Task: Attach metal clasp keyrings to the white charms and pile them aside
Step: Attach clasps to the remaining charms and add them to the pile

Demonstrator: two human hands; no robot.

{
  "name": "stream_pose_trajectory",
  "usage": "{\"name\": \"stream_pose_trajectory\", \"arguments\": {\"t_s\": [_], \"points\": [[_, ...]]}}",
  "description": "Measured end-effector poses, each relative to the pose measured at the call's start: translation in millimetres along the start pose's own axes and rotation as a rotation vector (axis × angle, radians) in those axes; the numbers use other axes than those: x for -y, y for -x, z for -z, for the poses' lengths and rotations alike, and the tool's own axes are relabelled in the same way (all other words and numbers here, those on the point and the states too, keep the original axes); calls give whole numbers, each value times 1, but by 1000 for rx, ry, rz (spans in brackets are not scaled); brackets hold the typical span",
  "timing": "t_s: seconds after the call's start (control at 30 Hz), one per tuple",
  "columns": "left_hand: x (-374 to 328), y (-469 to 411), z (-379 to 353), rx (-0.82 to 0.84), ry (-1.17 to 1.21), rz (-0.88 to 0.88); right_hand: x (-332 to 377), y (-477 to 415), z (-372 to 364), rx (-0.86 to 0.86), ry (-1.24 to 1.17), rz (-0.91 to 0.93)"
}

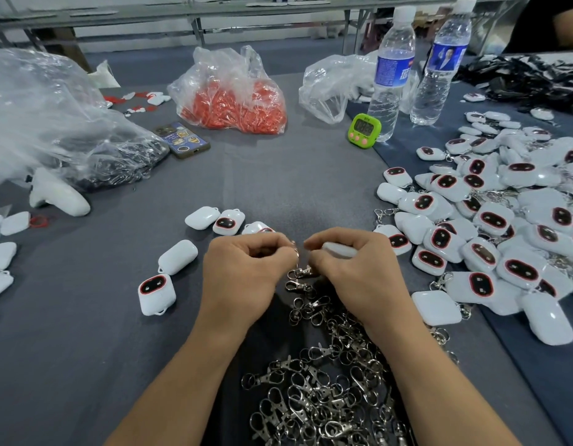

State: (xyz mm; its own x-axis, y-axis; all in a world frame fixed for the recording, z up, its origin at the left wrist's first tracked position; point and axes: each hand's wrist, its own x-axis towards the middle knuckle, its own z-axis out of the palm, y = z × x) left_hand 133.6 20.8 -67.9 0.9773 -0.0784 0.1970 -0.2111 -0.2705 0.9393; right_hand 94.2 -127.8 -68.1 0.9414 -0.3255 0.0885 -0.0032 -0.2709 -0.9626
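Both hands were close together over the grey table (294, 181), fingertips almost meeting. The left hand (246, 268) had its fingers curled in, with thumb and forefinger pinching a small metal ring (296, 251). The right hand (359, 268) was curled round a white charm (339, 251), which showed only as a pale edge between thumb and fingers. A keyring clasp (302, 272) hung just below the gap between the two sets of fingertips; whether it was already joined to the charm could not be made out.

Between the forearms, and reaching back toward the person, lay a loose heap of metal keyrings (327, 397). To the right of the right hand spread a big pile of charms (503, 220), many of them showing a dark oval face with a red rim and some with clasps sticking out.

Left of the left hand lay a few single charms: one face up (156, 292), and one face down (179, 256) just beyond it. Three more sat just ahead of the left hand's knuckles, one blank side up (202, 217), one face up (228, 222) and one partly hidden by the fingers (257, 227).

Well ahead of the hands stood a green timer (364, 128) beside two water bottles (391, 75), and a clear bag of red pieces (230, 98). Far ahead to the left were a phone (182, 140) and a large crumpled plastic bag (53, 123).
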Motion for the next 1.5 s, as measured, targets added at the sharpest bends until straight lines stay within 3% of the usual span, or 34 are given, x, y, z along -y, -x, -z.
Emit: {"name": "stream_pose_trajectory", "arguments": {"t_s": [0.13,0.23,0.33,0.47,0.53,0.6,0.73,0.97,1.17,1.5], "points": [[2,-8,10,-258,3,3,-3,0,-1,-17,83,44],[3,-10,17,-364,-126,-30,2,5,-6,148,240,140],[3,-9,19,-380,-286,-61,9,8,-3,363,353,175],[6,-5,15,-294,-622,-149,11,9,11,668,124,95],[8,-2,11,-165,-706,-215,11,8,12,573,-56,73],[8,0,7,-67,-715,-271,5,1,12,335,-225,4],[12,-1,4,56,-586,-194,-3,-7,8,93,-393,-198],[12,-3,6,147,-562,-135,-6,-6,6,107,-248,-120],[11,-3,8,184,-530,-149,-11,-10,-1,-114,1,-27],[16,-4,8,231,-480,-171,-14,-10,-1,34,123,30]]}}
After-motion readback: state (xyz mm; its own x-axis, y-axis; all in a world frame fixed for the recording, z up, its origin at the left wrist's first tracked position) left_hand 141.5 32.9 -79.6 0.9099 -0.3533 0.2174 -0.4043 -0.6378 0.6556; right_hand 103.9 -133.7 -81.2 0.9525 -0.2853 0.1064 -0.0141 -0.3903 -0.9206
